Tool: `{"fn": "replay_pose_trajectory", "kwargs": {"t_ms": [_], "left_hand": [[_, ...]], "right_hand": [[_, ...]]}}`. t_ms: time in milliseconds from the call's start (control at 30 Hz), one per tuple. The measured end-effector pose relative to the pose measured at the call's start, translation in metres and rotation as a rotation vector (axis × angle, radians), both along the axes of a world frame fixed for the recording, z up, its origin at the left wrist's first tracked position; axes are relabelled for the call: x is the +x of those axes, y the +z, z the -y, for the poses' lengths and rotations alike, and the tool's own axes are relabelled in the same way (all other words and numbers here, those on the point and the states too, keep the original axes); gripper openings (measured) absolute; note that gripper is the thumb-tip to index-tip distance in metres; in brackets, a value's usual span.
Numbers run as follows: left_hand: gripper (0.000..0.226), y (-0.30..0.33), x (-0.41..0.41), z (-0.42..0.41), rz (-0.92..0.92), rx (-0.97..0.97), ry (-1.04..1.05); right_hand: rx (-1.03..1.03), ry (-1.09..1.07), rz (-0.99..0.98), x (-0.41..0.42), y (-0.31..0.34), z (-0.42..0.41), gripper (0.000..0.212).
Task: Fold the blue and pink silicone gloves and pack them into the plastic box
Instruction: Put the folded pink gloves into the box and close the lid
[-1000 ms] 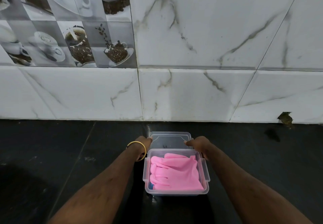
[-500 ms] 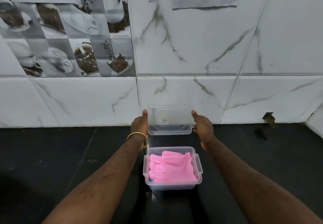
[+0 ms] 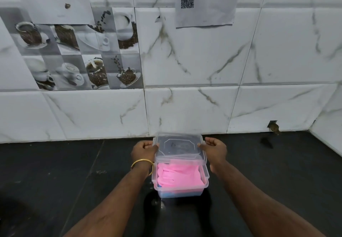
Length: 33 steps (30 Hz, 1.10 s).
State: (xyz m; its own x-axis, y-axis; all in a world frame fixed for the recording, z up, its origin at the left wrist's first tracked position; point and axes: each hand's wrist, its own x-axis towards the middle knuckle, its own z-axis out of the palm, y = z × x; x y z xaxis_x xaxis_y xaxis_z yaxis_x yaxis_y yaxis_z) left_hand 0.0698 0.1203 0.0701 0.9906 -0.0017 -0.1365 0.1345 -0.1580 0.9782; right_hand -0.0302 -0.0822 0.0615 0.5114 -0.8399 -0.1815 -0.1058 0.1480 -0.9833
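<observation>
A clear plastic box (image 3: 180, 188) stands on the black counter in front of me. Folded pink gloves (image 3: 178, 175) fill its top, and a strip of blue glove (image 3: 177, 193) shows through the front wall beneath them. I hold the clear lid (image 3: 178, 147) by its two short sides, flat and just above the box's far half. My left hand (image 3: 144, 150), with a gold bangle on the wrist, grips the lid's left edge. My right hand (image 3: 214, 148) grips its right edge. The near half of the box is uncovered.
The black counter (image 3: 74, 181) runs left and right of the box. A white marble-tiled wall (image 3: 185, 110) rises right behind it, with a paper sheet (image 3: 205, 1) bearing a QR code stuck higher up. A broken hole (image 3: 273, 126) marks the wall's base at the right.
The lid was lifted off the counter behind the box, raised upright, then brought down and toward me; it now lies flat over the box's far half. Both hands stayed on it.
</observation>
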Motion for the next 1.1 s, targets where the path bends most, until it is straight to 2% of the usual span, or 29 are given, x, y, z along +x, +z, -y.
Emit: {"fn": "replay_pose_trajectory", "kwargs": {"t_ms": [67,167,333,800,867,967,1033,1100], "left_hand": [[0.016,-0.005,-0.010,-0.006,0.030,0.102,-0.027],[0.013,-0.013,-0.023,-0.013,0.058,0.207,-0.055],[0.008,-0.029,-0.034,-0.021,0.026,0.343,-0.062],[0.017,-0.051,-0.046,-0.027,-0.014,0.291,-0.112],[0.026,-0.054,-0.045,-0.026,0.091,0.411,-0.184],[0.068,-0.056,-0.038,-0.019,0.350,0.794,-0.449],[0.075,-0.056,-0.031,-0.009,0.495,1.015,-0.623],[0.078,-0.059,-0.027,0.000,0.568,1.159,-0.759]], "right_hand": [[-0.087,0.013,-0.090,-0.007,-0.010,-0.005,0.041],[-0.211,0.017,-0.189,-0.017,-0.021,-0.015,0.028],[-0.406,0.134,-0.298,-0.027,-0.032,-0.021,0.031],[-0.591,0.222,-0.395,-0.035,-0.048,-0.017,0.029],[-0.631,0.261,-0.437,-0.034,-0.047,-0.018,0.033],[-0.951,0.336,-0.529,-0.028,-0.041,-0.025,0.046],[-1.145,0.454,-0.534,-0.019,-0.037,-0.030,0.057],[-1.237,0.614,-0.575,-0.010,-0.036,-0.033,0.065]]}}
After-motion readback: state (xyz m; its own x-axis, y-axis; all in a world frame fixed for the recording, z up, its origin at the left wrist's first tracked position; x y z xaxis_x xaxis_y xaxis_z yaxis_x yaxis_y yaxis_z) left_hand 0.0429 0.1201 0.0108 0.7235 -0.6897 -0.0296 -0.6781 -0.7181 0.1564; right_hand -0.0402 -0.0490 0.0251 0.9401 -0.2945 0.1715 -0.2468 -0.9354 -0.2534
